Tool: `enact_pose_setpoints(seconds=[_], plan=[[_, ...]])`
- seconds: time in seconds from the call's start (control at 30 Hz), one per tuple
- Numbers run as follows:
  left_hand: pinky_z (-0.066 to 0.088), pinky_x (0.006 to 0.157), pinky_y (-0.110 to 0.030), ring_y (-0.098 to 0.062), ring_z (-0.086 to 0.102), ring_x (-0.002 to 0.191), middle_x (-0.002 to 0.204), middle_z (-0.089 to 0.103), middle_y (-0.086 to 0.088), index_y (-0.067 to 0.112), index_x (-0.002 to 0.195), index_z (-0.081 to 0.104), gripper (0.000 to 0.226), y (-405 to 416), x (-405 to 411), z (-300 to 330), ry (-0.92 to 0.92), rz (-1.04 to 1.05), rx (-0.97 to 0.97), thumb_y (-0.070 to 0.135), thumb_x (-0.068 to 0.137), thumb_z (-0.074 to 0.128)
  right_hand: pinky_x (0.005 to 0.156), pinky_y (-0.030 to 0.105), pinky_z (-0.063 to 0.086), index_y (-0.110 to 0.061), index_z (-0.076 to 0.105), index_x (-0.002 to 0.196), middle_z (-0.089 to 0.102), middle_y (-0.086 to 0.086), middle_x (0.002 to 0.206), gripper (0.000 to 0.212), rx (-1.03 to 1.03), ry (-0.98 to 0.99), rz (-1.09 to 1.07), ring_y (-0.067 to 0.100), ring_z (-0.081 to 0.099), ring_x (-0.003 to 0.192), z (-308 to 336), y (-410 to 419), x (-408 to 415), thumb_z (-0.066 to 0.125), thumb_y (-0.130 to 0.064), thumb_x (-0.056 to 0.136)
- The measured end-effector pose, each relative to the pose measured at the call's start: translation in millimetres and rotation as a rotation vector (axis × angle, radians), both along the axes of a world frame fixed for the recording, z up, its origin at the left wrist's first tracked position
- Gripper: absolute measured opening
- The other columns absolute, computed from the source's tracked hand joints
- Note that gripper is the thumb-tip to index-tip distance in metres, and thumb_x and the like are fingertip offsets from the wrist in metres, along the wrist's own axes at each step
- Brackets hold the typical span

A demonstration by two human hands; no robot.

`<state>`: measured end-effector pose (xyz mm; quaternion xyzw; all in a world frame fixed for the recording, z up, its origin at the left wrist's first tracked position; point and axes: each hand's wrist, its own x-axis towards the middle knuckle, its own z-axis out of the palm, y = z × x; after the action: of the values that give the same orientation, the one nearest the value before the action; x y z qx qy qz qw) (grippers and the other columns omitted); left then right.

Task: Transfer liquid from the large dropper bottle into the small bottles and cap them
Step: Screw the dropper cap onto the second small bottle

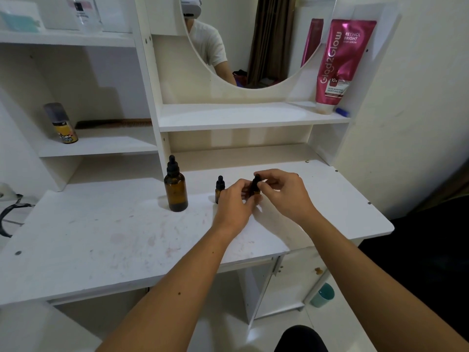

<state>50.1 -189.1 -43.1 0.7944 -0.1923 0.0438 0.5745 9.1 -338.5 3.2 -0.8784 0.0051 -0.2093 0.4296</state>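
Observation:
The large amber dropper bottle stands upright on the white desk, its black dropper cap on. To its right stands a small amber bottle, capped with a black dropper top. A second small bottle is held just above the desk between both hands. My left hand grips its body from the left, hiding most of the glass. My right hand pinches its black dropper cap from above and the right.
A pink lotion tube leans on the upper shelf beside the round mirror. A small spray can and a comb lie on the left shelf. A teal cup sits on the floor under the desk.

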Motion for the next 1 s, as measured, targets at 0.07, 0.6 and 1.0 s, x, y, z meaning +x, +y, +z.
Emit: enact_pose_setpoints(seconds=[0.07, 0.6, 1.0], plan=[[0.057, 0.089, -0.021, 0.001, 0.07, 0.095, 0.098, 0.075, 0.012, 0.015, 0.116, 0.069, 0.023, 0.3, 0.1, -0.4, 0.003, -0.001, -0.004, 0.015, 0.094, 0.075, 0.08, 0.013, 0.057, -0.014, 0.077, 0.107, 0.077, -0.006, 0.094, 0.02, 0.028, 0.004, -0.027, 0.004, 0.072, 0.083, 0.6, 1.9, 0.9, 0.082, -0.018, 0.089], [0.057, 0.089, -0.02, 0.003, 0.069, 0.094, 0.095, 0.074, 0.015, 0.016, 0.115, 0.069, 0.021, 0.0, 0.2, -1.3, -0.011, 0.0, 0.011, 0.012, 0.094, 0.074, 0.079, 0.015, 0.056, -0.016, 0.077, 0.107, 0.076, -0.006, 0.095, 0.018, 0.064, 0.025, -0.02, 0.005, 0.071, 0.082, -0.4, 1.9, 0.7, 0.082, -0.019, 0.089], [0.058, 0.095, -0.033, -0.005, 0.07, 0.099, 0.102, 0.074, 0.01, 0.016, 0.116, 0.069, 0.023, -1.4, 0.2, -0.6, -0.015, 0.007, 0.008, 0.015, 0.094, 0.074, 0.087, 0.013, 0.055, -0.019, 0.076, 0.119, 0.075, -0.007, 0.11, 0.024, 0.016, 0.032, 0.046, 0.006, 0.073, 0.095, -1.9, -3.2, 5.1, 0.075, -0.016, 0.095]])
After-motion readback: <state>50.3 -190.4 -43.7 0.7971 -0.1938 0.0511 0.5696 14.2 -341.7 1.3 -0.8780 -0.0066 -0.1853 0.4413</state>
